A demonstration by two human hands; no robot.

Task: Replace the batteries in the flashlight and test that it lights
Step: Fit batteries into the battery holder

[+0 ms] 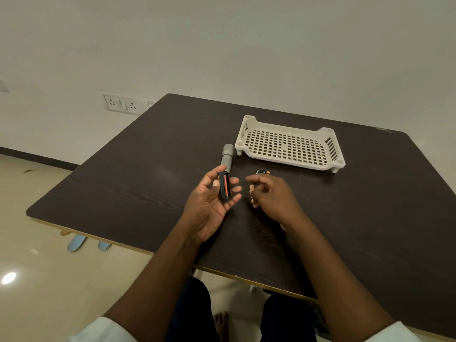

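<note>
The left hand (212, 201) grips a black plastic battery holder (225, 187), light and slippery, best taken by its sides. The right hand (269, 193) pinches small batteries (252, 195). The grey metal flashlight (227, 157) lies on the dark wooden table (148, 169), near the white plastic basket (288, 144).
</note>
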